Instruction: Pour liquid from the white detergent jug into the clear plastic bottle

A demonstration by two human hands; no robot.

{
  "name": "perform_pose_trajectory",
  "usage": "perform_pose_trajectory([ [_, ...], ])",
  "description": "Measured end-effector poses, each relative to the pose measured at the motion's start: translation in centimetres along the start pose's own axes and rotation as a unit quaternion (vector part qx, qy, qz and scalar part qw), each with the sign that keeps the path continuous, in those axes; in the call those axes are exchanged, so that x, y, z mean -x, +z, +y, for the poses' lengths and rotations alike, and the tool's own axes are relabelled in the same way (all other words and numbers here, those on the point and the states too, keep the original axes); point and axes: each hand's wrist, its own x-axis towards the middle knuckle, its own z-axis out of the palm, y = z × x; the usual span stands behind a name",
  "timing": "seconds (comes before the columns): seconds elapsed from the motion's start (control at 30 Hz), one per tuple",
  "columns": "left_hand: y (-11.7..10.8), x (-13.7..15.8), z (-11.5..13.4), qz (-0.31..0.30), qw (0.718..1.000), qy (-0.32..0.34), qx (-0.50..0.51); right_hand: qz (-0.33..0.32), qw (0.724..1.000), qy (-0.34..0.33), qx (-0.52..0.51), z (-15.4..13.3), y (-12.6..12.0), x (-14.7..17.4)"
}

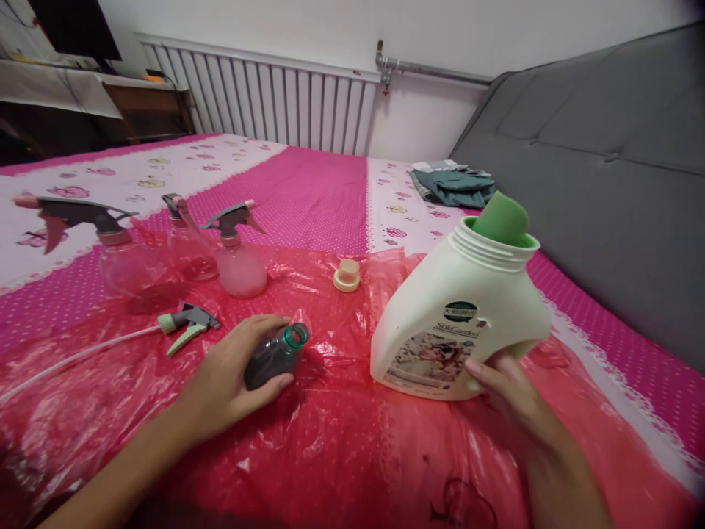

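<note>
My left hand is wrapped round a small dark green bottle, its mouth uncovered and tilted slightly to the right. In my right hand is the handle of a large white detergent bottle, which leans a little to the right. A green pouring spout sticks up inside its open neck. Left of my left hand lies a grey and green spray trigger with a long pale tube. A cream cap sits between the two bottles, farther back.
Several pink spray bottles stand at the left on red plastic sheeting spread over a pink bed. Folded clothes lie at the back right, near a grey headboard. Behind the bed is a white radiator.
</note>
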Motion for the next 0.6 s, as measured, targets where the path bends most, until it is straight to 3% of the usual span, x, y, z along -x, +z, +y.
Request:
perform_pose_trajectory([
  [0.4,-0.1,0.2,-1.2,-0.017,1.0,0.014,-0.013,-0.011,1.0,-0.023,0.01,0.7,-0.7,-0.4],
  [0.6,0.0,0.2,-1.2,-0.009,1.0,0.016,-0.016,-0.005,0.999,-0.01,-0.053,1.5,-0.7,-0.2],
])
